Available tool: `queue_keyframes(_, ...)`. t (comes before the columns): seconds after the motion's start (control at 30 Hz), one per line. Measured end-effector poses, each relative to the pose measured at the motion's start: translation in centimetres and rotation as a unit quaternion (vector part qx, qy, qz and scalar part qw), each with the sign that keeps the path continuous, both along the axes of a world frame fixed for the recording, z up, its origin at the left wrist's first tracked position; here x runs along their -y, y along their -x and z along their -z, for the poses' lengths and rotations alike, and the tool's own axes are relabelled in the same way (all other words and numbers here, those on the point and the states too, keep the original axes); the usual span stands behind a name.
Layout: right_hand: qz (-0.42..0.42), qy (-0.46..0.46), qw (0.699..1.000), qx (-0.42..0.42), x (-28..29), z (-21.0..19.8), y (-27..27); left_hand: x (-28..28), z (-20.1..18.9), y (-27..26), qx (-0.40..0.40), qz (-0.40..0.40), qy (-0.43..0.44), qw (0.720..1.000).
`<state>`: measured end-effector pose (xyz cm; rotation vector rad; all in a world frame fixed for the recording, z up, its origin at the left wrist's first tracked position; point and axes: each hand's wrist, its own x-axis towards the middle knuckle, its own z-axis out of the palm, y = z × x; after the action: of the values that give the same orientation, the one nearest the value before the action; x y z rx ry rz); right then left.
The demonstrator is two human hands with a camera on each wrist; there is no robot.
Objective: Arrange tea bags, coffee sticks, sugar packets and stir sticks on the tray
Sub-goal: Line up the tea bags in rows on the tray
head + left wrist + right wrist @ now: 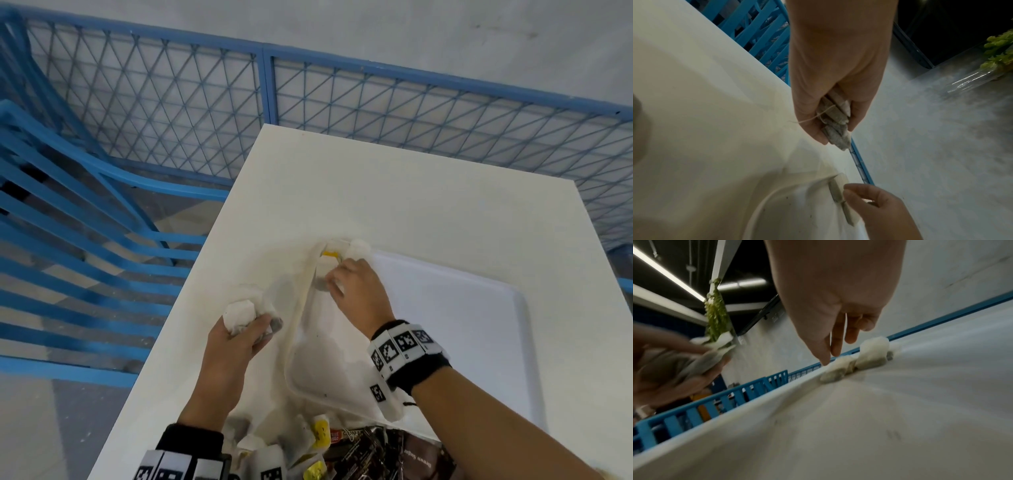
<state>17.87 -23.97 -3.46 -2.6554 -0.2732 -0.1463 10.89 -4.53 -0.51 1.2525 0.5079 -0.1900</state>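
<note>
1. Left hand (236,337) grips a bunch of tea bags (244,313) over the tabletop (394,192), long axes pointing away.
2. Right hand (356,291), fingers loosely extended, touches a tea bag (835,372) lying in the tray's (479,342) far-left corner.

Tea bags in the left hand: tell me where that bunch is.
In the head view the bunch of tea bags sits gripped in the left hand, over the table left of the tray.
</note>
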Motion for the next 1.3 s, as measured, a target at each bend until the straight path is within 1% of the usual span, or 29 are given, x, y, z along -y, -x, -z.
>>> queue_keyframes(0.07, -0.014, 0.022, 1.0, -0.01, 0.0, 0.9, 0.9, 0.1, -0.2, -0.1, 0.001, 0.0, 0.001, 1.0)
queue_keyframes(0.17, -0.018, 0.034, 0.998, -0.048, 0.0, 1.1, 1.7, 0.2, -0.2, -0.2, 0.004, 0.002, -0.001, 1.0)
queue_keyframes(0.4, -0.021, 0.062, 0.992, -0.104, 0.1, 0.3, 1.5, 0.3, -0.2, -0.4, 0.006, 0.009, -0.013, 1.0)
queue_keyframes(0.53, -0.025, 0.075, 0.99, -0.121, 0.2, -0.3, 1.5, 0.6, -0.4, -0.5, 0.006, 0.016, -0.016, 1.0)
queue_keyframes(0.63, -0.017, 0.023, 0.994, -0.101, -0.3, -1.1, 1.9, 0.8, -0.6, -0.6, -0.003, 0.018, 0.005, 1.0)
queue_keyframes(0.67, -0.012, -0.018, 0.995, -0.098, -0.6, -1.5, 2.2, 0.9, -0.7, -0.7, -0.007, 0.022, 0.019, 1.0)
queue_keyframes(0.7, -0.009, -0.08, 0.991, -0.105, -1.0, -2.1, 2.5, 1.1, -0.9, -0.7, -0.01, 0.026, 0.033, 0.999)
queue_keyframes(0.73, -0.007, -0.151, 0.98, -0.128, -1.4, -2.8, 2.9, 1.2, -1.0, -0.7, -0.011, 0.031, 0.047, 0.998)
queue_keyframes(0.77, -0.005, -0.217, 0.962, -0.165, -1.8, -3.5, 3.4, 1.3, -1.2, -0.8, -0.01, 0.034, 0.057, 0.998)
queue_keyframes(0.83, -0.001, -0.31, 0.92, -0.238, -2.4, -4.7, 4.4, 1.4, -1.6, -0.9, -0.006, 0.038, 0.065, 0.997)
queue_keyframes(0.87, -0.001, -0.329, 0.909, -0.257, -2.6, -4.8, 4.7, 1.5, -1.7, -0.9, -0.005, 0.041, 0.065, 0.997)
queue_keyframes(0.97, 0.014, -0.358, 0.892, -0.277, -2.6, -4.6, 5.2, 1.5, -1.8, -0.8, -0.009, 0.054, 0.063, 0.997)
queue_keyframes(1.0, 0.026, -0.378, 0.879, -0.289, -2.5, -4.4, 5.2, 1.5, -1.7, -0.7, -0.012, 0.057, 0.058, 0.997)
queue_keyframes(1.1, 0.054, -0.453, 0.829, -0.322, -2.3, -4.3, 5.5, 1.7, -1.6, -0.6, -0.02, 0.059, 0.025, 0.998)
queue_keyframes(1.13, 0.058, -0.468, 0.82, -0.326, -2.2, -4.2, 5.6, 1.7, -1.5, -0.6, -0.021, 0.06, 0.014, 0.998)
queue_keyframes(1.23, 0.075, -0.488, 0.809, -0.319, -1.5, -3.9, 5.6, 1.5, -1.2, -0.7, -0.033, 0.05, -0.007, 0.998)
queue_keyframes(1.3, 0.109, -0.506, 0.798, -0.309, -0.8, -3.5, 5.2, 1.3, -1.0, -0.7, -0.041, 0.036, -0.011, 0.998)
